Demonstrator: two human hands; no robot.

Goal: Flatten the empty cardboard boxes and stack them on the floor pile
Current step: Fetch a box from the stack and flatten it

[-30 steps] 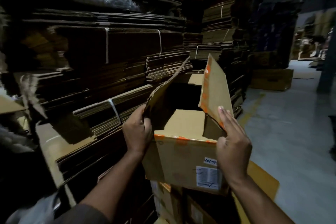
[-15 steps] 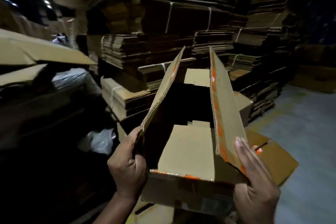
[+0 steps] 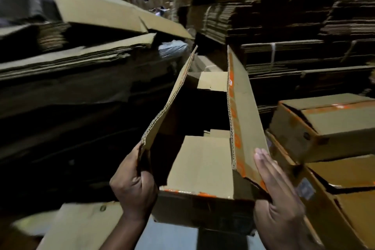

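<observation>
An open cardboard box with orange tape remnants is held in front of me, its two long top flaps standing up. My left hand grips the near corner of the left flap, fingers curled round its edge. My right hand lies flat with straight fingers against the outside of the right flap and the box's right wall. The inside of the box is dark; a short near flap lies folded inward.
Tall stacks of flattened cardboard rise at the left, and strapped bundles fill the back right. Other orange-taped boxes sit at the right. A flat cardboard sheet lies on the floor at lower left.
The view has swung to the left and the box has come with it, now in front of the left stacks. Both hands keep the same hold on the flaps.
</observation>
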